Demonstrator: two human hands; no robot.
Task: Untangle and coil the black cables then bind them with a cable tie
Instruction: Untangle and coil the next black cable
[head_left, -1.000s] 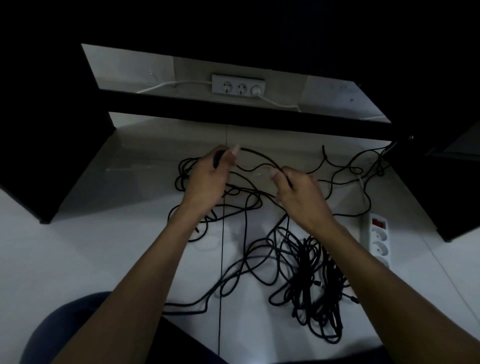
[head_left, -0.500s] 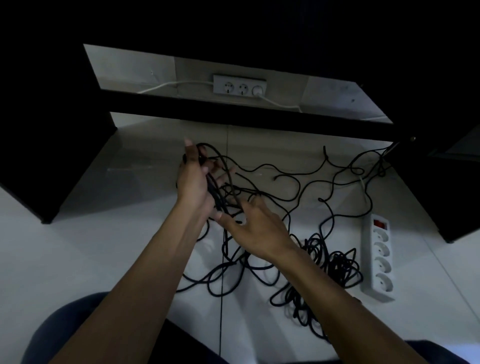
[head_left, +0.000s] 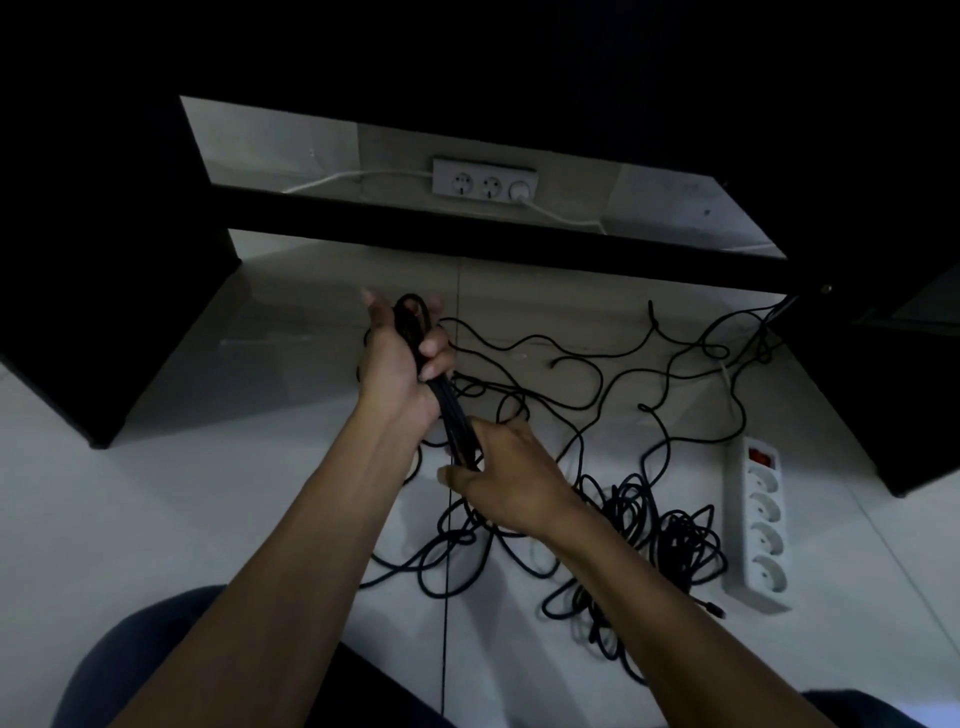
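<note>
Since the earlier frame, the right hand (head_left: 506, 478) has closed on the lower end of the gathered cable loops (head_left: 452, 410), having been open below the left hand (head_left: 402, 358). The left hand grips the upper end, fingers wrapped round, arm extended forward. This two-point hold likely keeps the loops taut and aligned. The remaining black cables (head_left: 639, 514) lie tangled on the floor (head_left: 156, 519), beside and beyond the right hand.
</note>
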